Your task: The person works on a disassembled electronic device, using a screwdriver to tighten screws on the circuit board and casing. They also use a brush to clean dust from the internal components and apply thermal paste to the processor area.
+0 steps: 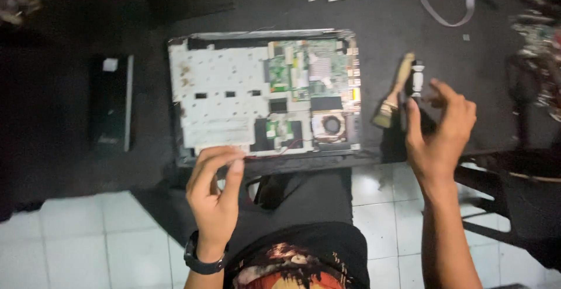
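In the middle of the frame we have the opened laptop [263,93], its cover already off and the green board and fan bare, though both are not yet taken out. Our left hand [215,192] pinches a thin red wire [274,152] at its lower edge, while our right hand [439,131], fingers loosely spread and holding nothing, hovers near the brush [395,92] on the right.

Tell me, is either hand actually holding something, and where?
Neither clearly grips anything. The left hand pinches at the opened laptop's front edge; the right hand hovers open by the paintbrush.

The opened laptop chassis [263,93] is lying flat on the counter [380,20], green circuit board and fan exposed; a paintbrush [394,93] is lying just right.
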